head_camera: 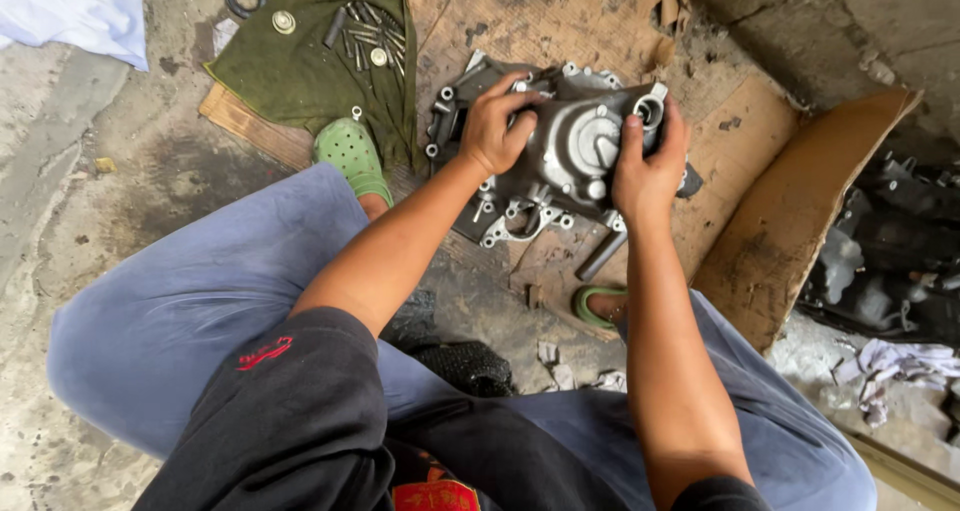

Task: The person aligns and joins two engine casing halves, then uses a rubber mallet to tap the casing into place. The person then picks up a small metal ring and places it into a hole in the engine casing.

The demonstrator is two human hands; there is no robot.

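Both hands are on the grey metal engine cover, which sits up off the cardboard sheet between the person's knees. The left hand clamps over the cover's left edge, fingers curled across the top so the casting beneath them is hidden. The right hand grips the right side, thumb pressed up by a small round port near the top corner; its fingers wrap behind and cannot be seen. Under the cover lies a second, flatter metal casting with bolt lugs round its rim, mostly covered, so where one part ends and the other begins is hard to make out.

A dark bar-shaped tool pokes out below the right wrist, its upper end hidden. To the left, a green cloth carries a scatter of bolts and a couple of washers. A green clog shows on the left foot; the other clog is only a sliver behind the right forearm. At the right edge, dark engine parts sit in shadow, too murky to identify, and a white rag is cut off at the top left corner.
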